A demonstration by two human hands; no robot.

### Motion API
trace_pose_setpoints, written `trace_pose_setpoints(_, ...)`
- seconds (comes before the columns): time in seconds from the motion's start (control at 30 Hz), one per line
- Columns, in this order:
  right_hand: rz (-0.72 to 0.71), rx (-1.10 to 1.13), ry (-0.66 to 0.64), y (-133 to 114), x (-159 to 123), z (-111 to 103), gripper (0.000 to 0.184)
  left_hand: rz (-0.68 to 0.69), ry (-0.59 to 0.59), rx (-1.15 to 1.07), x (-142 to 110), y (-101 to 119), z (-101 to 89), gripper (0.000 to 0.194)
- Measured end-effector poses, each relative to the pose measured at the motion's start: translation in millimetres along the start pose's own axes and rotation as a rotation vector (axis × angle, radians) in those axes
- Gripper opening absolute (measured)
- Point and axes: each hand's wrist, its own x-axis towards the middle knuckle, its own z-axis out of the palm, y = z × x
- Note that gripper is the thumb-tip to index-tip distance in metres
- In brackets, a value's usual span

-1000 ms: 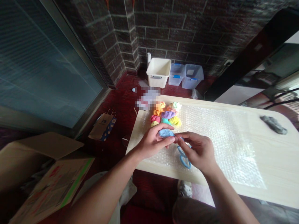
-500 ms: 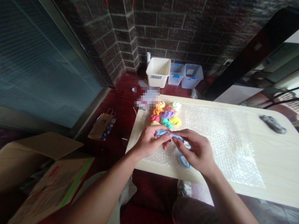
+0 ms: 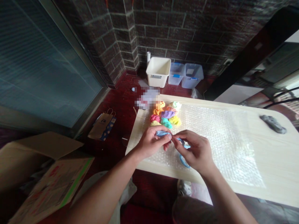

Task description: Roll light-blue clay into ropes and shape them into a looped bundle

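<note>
Between my two hands runs a piece of light-blue modelling clay, a thick lump at the left thinning to a strand at the right. My left hand is closed round the lump, its thumb pressing on top. With thumb and forefinger, my right hand pinches the thinner part close to the left thumb. A loop of the blue strand hangs below the right fingers over the bubble wrap; I cannot tell whether it touches. Just beyond my hands sit several soft clay lumps, among them purple, green and yellow.
A grey lump lies at the right of the pale table. On the floor behind stand a cream bin and clear plastic boxes. An open cardboard box and paper bag are at the left.
The right fingertips have shifted slightly left, closer to the left thumb, and less of the blue strand shows between the hands. The lumps on the table are unmoved.
</note>
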Motion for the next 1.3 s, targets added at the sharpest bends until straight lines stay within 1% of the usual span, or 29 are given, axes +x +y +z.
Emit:
trace_pose_setpoints(0.1, 0.016, 0.014, 0.042, 0.8, -0.2, 0.2, 0.005, -0.024, -0.008, -0.045, 1.4, 2.9, 2.7, 0.033)
trace_pose_setpoints(0.2, 0.016, 0.056, 0.054, 1.7, 0.4, 0.8, 0.005, -0.019, 0.027, -0.069, 3.1, 1.4, 3.2, 0.033)
trace_pose_setpoints(0.3, 0.03, 0.091, 0.038, 2.8, 1.5, 2.5, 0.01, 0.017, 0.085, -0.041, 4.0, -2.2, 1.6, 0.034)
trace_pose_setpoints(0.37, 0.049, 0.097, 0.034, 3.0, 2.1, 3.5, 0.014, 0.057, 0.101, -0.016, 4.0, -3.6, 0.3, 0.033)
trace_pose_setpoints(0.47, 0.05, 0.079, 0.041, 1.9, 2.5, 3.6, 0.013, 0.104, 0.115, 0.012, 3.3, -4.0, -0.6, 0.032)
trace_pose_setpoints(0.57, 0.03, 0.072, 0.047, 0.6, 2.4, 2.7, 0.013, 0.114, 0.125, 0.018, 2.0, -3.4, -0.8, 0.028)
trace_pose_setpoints(0.63, 0.024, 0.068, 0.058, 0.2, 2.3, 2.3, 0.013, 0.102, 0.117, 0.012, 1.4, -2.7, -0.9, 0.026)
trace_pose_setpoints(0.77, 0.008, 0.042, 0.08, 0.3, 1.8, 2.4, 0.012, 0.042, 0.033, -0.004, 2.9, -3.0, -1.1, 0.036)
trace_pose_setpoints(0.83, 0.009, 0.038, 0.091, 0.7, 1.6, 2.7, 0.01, 0.045, 0.011, 0.01, 4.6, -4.8, -0.9, 0.034)
trace_pose_setpoints(0.9, 0.017, 0.048, 0.095, 1.3, 1.3, 3.1, 0.009, 0.073, 0.037, 0.033, 5.9, -7.0, -0.7, 0.03)
trace_pose_setpoints(1.0, 0.031, 0.065, 0.067, 2.4, 1.4, 3.8, 0.011, 0.107, 0.097, 0.042, 6.5, -8.6, -0.5, 0.028)
trace_pose_setpoints(1.07, 0.032, 0.065, 0.063, 2.6, 1.6, 3.9, 0.014, 0.119, 0.108, 0.031, 6.3, -7.7, -0.4, 0.027)
trace_pose_setpoints(1.17, 0.002, 0.043, 0.069, 1.5, 1.9, 3.3, 0.016, 0.098, 0.08, 0.005, 5.8, -3.9, -0.2, 0.026)
trace_pose_setpoints(1.3, -0.055, -0.022, 0.046, -1.3, 1.3, 1.8, 0.019, 0.009, 0.031, -0.071, 4.1, 1.9, 0.7, 0.031)
